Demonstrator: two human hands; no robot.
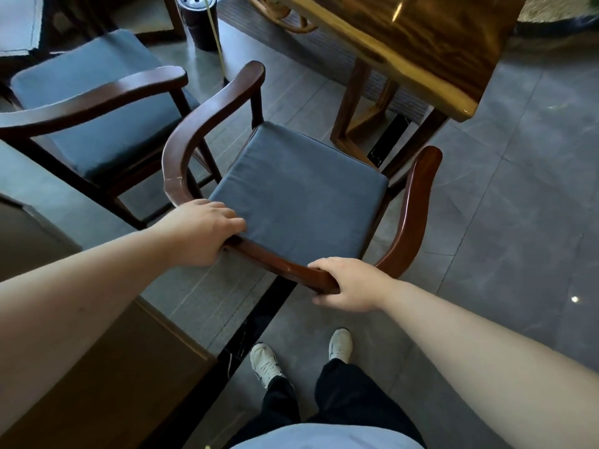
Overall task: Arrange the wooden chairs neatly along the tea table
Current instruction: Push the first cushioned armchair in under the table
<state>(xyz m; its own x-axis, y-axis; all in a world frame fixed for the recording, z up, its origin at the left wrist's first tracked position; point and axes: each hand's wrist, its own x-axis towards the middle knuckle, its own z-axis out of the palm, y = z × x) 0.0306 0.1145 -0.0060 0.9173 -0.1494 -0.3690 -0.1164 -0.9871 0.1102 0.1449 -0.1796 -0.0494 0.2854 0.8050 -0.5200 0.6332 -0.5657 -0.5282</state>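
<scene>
A dark wooden chair (207, 124) with a curved back rail and a grey seat cushion (298, 192) stands in the middle, just in front of the person, with its open front turned toward the tea table (418, 50). Both hands hold the back rail. The left hand (201, 231) is wrapped over the rail near the left bend, with its fingers (227, 218) curled down so they touch the edge of the cushion. The right hand (350, 283) is closed around the rail further along to the right (the thumb sits under the wood and the fingers go over the top). The chair's right arm curves up near the table's leg (353, 108), but I cannot tell if they touch. The table has a shiny brown top and sits at the upper right. A second chair (90, 102) of the same kind, with its own grey cushion, stands just beside the first one on the left, with its arm close to the first chair's arm. A dark round can (197, 21) stands on the grey tiled floor (518, 189) behind the two chairs. Down below are the person's white shoes (265, 364) and dark trousers.
</scene>
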